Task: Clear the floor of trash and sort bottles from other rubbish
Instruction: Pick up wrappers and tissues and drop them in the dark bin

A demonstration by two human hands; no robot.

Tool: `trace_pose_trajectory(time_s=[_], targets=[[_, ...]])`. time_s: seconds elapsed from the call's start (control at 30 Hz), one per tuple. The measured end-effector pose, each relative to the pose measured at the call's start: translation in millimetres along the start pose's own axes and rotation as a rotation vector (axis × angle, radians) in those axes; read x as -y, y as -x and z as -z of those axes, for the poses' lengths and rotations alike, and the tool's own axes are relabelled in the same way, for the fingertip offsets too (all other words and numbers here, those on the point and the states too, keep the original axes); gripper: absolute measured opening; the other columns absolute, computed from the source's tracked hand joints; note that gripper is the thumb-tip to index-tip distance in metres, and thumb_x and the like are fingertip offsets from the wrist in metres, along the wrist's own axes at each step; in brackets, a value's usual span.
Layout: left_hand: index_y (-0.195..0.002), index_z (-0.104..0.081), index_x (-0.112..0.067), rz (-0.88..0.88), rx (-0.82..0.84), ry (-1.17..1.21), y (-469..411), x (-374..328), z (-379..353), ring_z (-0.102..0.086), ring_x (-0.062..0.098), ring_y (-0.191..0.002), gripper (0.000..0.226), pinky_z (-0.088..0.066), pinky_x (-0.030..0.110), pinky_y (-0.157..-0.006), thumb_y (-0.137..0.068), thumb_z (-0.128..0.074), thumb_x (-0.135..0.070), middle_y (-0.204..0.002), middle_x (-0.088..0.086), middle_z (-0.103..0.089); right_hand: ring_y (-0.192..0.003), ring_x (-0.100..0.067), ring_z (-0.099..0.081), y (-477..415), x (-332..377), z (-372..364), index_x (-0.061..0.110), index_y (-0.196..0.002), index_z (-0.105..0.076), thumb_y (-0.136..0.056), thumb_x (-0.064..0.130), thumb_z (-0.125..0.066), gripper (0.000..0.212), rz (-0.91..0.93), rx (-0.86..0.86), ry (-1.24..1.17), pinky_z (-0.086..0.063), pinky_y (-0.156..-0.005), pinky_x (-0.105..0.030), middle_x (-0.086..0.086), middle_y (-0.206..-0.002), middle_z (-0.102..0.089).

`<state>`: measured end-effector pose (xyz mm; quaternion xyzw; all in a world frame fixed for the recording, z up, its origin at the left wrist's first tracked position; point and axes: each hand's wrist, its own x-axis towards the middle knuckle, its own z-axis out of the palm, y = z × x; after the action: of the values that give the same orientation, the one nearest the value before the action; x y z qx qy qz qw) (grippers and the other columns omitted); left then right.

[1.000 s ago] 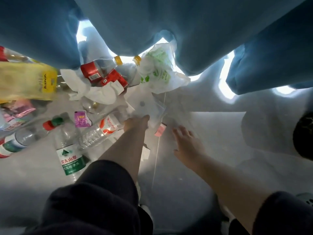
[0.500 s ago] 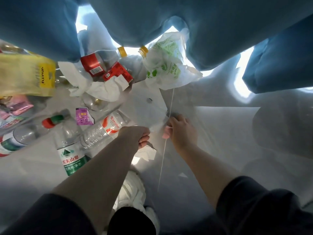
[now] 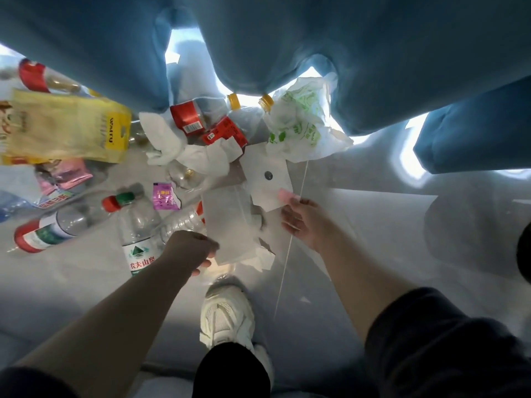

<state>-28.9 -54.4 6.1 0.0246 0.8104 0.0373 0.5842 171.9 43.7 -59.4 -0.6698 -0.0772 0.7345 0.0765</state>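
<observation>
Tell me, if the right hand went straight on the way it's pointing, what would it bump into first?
Probably the white sheet with the dark dot, just past the pink scrap that the right hand pinches; the crumpled tissue lies beyond. Depth is hard to judge from above.

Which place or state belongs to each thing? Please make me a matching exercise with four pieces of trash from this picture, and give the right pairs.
Things:
1. yellow package
2. purple sachet
3. pink scrap
4. white sheet

Places or states:
A. gripped at its lower edge by the left hand
B. pinched by the right hand
C. on the floor near the green bottle cap
D. far left, upper part of the picture

Pairs: 1-D, 2-C, 3-B, 4-A
</observation>
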Motion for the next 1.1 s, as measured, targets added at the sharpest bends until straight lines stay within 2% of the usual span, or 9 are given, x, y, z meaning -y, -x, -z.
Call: trace_pose_trajectory(time_s=[0.17, 0.27, 0.43, 0.6, 0.73, 0.83, 0.93, 1.0, 1.1], targets=[[-0.08, -0.068, -0.01, -0.04, 0.009, -0.04, -0.6, 5.7, 5.8, -0.059, 0.015, -0.06, 0.006, -0.042, 0.024, -0.058, -0.086, -0.067, -0.01, -0.073, 0.005, -0.064, -0.067, -0.016, -0.056, -10.8, 7.9, -27.3, 0.012, -0.088, -0.056, -0.08, 0.018, -0.077, 0.022, -0.068, -0.063, 0.018, -0.052, -0.064, -0.029, -0.007, -0.077, -0.059], [-0.078, -0.067, -0.012, -0.045, 0.008, -0.062, -0.6, 6.0, 7.1, -0.06, 0.015, -0.062, 0.009, -0.043, 0.025, -0.058, -0.087, -0.066, -0.01, -0.075, 0.004, -0.065, -0.074, -0.015, -0.061, -23.6, 9.4, -30.3, 0.013, -0.084, -0.06, -0.075, 0.023, -0.082, 0.026, -0.053, -0.118, 0.05, -0.056, -0.075, -0.027, -0.003, -0.079, -0.063], [-0.082, -0.069, -0.009, -0.057, -0.028, -0.066, -1.6, 1.2, 12.5, -0.059, 0.015, -0.06, 0.004, -0.041, 0.023, -0.053, -0.086, -0.068, -0.009, -0.073, 0.005, -0.065, -0.053, -0.009, -0.052, -29.6, 5.0, -19.5, 0.013, -0.084, -0.06, -0.084, 0.01, -0.068, 0.008, 0.087, -0.222, 0.16, -0.043, -0.048, -0.019, -0.003, -0.072, -0.057], [-0.084, -0.071, -0.008, -0.057, -0.029, -0.076, 31.6, -6.3, 17.0, -0.062, 0.015, -0.063, 0.003, -0.043, 0.023, -0.054, -0.085, -0.068, -0.008, -0.072, 0.004, -0.065, -0.047, -0.011, -0.05, 29.2, 11.4, -6.4, 0.017, -0.065, -0.067, -0.044, 0.032, -0.098, 0.04, 0.037, -0.387, 0.1, -0.052, -0.057, -0.023, 0.001, -0.055, -0.062], [-0.092, -0.071, -0.005, -0.087, -0.024, -0.075, 76.9, -25.1, 15.6, -0.06, 0.013, -0.062, 0.009, -0.042, 0.023, -0.053, -0.085, -0.07, -0.011, -0.075, 0.005, -0.066, -0.057, -0.015, -0.053, 91.6, 24.2, 13.7, 0.013, -0.068, -0.064, -0.037, 0.023, -0.099, 0.048, 0.07, -0.38, 0.047, -0.053, -0.063, -0.026, -0.003, -0.063, -0.063], [-0.099, -0.07, 0.0, -0.11, 0.002, -0.048, 117.5, -39.7, 13.2, -0.058, 0.014, -0.06, 0.018, -0.044, 0.024, -0.057, -0.085, -0.071, -0.012, -0.085, 0.015, -0.069, -0.067, -0.015, -0.06, 135.4, 34.7, 33.2, 0.011, -0.086, -0.06, -0.041, 0.011, -0.097, 0.058, 0.096, -0.369, -0.047, -0.058, -0.066, -0.028, -0.007, -0.08, -0.065], [-0.095, -0.069, -0.005, -0.143, 0.022, -0.032, 158.8, -51.6, 7.1, -0.063, 0.015, -0.07, 0.012, -0.05, 0.031, -0.076, -0.085, -0.07, -0.012, -0.085, 0.01, -0.069, -0.066, -0.013, -0.058, 175.4, 42.5, 56.8, 0.012, -0.091, -0.061, -0.062, 0.008, -0.09, 0.04, 0.079, -0.344, -0.037, -0.056, -0.066, -0.026, -0.007, -0.084, -0.065], [-0.091, -0.068, -0.007, -0.163, 0.032, -0.018, 187.9, -62.3, -1.1, -0.064, 0.017, -0.072, 0.004, -0.049, 0.029, -0.073, -0.088, -0.066, -0.009, -0.095, 0.013, -0.07, -0.063, -0.014, -0.056, 202.0, 47.1, 76.8, 0.012, -0.087, -0.058, -0.073, 0.006, -0.082, 0.028, 0.091, -0.324, -0.052, -0.054, -0.065, -0.027, -0.009, -0.086, -0.063], [-0.098, -0.065, 0.003, -0.184, 0.062, -0.03, 234.3, -79.0, -20.5, -0.065, 0.023, -0.073, 0.01, -0.052, 0.025, -0.063, -0.089, -0.06, 0.002, -0.089, 0.015, -0.069, -0.064, -0.015, -0.053, 240.2, 53.7, 112.3, 0.009, -0.103, -0.058, -0.08, 0.005, -0.076, 0.03, 0.125, -0.294, -0.092, -0.051, -0.064, -0.027, -0.012, -0.094, -0.061]])
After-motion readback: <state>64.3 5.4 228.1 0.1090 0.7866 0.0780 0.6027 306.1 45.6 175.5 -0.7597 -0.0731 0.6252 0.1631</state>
